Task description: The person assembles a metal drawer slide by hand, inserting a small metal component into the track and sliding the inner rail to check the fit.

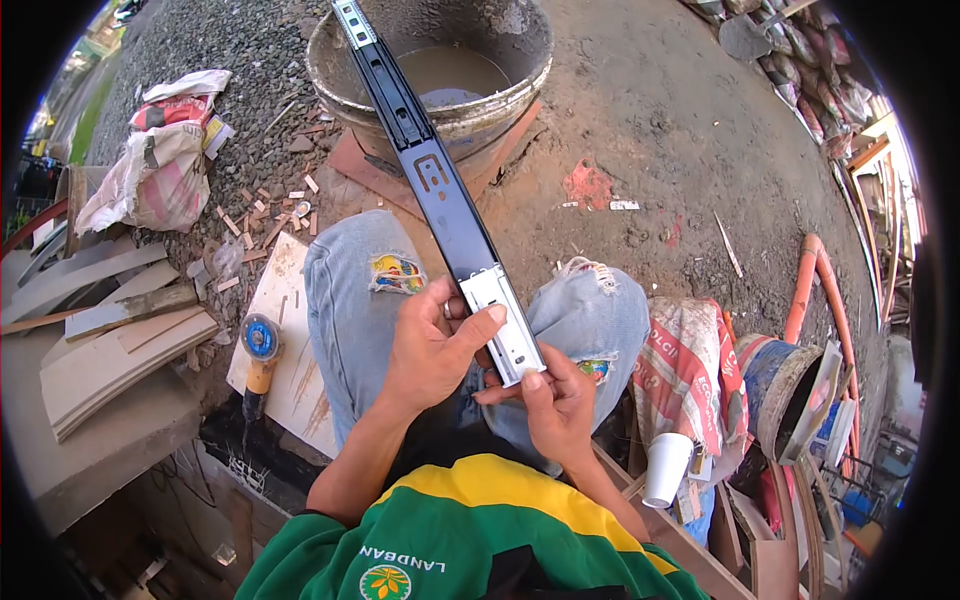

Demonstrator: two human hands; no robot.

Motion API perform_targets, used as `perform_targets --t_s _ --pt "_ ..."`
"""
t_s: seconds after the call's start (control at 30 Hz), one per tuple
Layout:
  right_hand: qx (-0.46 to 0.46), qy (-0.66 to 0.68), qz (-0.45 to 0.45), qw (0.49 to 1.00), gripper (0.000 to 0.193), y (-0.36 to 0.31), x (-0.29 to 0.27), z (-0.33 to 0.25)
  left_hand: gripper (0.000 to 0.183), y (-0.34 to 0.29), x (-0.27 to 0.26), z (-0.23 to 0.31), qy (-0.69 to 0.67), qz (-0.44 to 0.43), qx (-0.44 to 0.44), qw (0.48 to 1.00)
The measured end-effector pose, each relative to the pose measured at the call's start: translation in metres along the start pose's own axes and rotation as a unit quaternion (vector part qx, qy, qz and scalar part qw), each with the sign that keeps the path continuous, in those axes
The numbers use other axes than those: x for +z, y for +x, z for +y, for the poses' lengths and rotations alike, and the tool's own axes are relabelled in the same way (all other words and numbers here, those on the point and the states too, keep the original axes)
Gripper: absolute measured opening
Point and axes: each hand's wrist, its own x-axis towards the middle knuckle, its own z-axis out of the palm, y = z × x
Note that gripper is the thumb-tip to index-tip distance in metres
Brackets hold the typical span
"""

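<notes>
1. Both hands hold one telescopic drawer slide [447, 222], which is black along most of its length and silver at its two ends.
2. The left hand [432, 345] grips the near silver end from its left side, with the thumb lying on top.
3. The right hand [560, 412] pinches the lowest edge of this end between the thumb and the fingers.
4. The slide is in the air between the two knees in ripped jeans [345, 300], and its far end overlaps in view the bucket [515, 55] of grey, muddy water.
5. At the left, an angle grinder [262, 375] rests by a pale board [308, 400].
6. At the right, a white cup [667, 470] is near a red-and-white sack [680, 375].
</notes>
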Motion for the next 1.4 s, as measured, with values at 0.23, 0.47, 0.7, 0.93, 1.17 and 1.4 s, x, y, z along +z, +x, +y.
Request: perform_targets --t_s 0.23,0.47,0.7,0.93,1.17,1.4 --pt "-0.140 -0.108 0.093 0.980 0.049 -0.009 -0.004 -0.005 0.027 0.011 0.014 -0.002 0.010 -0.018 0.005 1.000" --pt "-0.166 -0.166 0.162 0.958 0.045 -0.004 -0.015 -0.022 0.029 0.021 0.037 -0.009 -0.007 -0.026 0.010 1.000" --pt "-0.146 -0.247 0.236 0.928 0.042 -0.002 -0.021 -0.042 0.028 0.032 0.048 -0.010 -0.026 -0.063 -0.013 0.998" --pt "-0.142 -0.237 0.271 0.922 0.030 0.004 -0.014 -0.042 0.027 0.037 0.042 0.001 0.089 -0.040 -0.028 0.995" --pt "-0.148 -0.219 0.304 0.915 0.024 0.000 -0.009 -0.028 0.037 0.030 0.037 0.037 0.567 0.040 0.075 0.819" --pt "-0.185 -0.257 0.320 0.893 0.021 -0.001 -0.009 -0.018 0.043 0.091 0.027 0.056 0.589 -0.312 0.411 0.622"
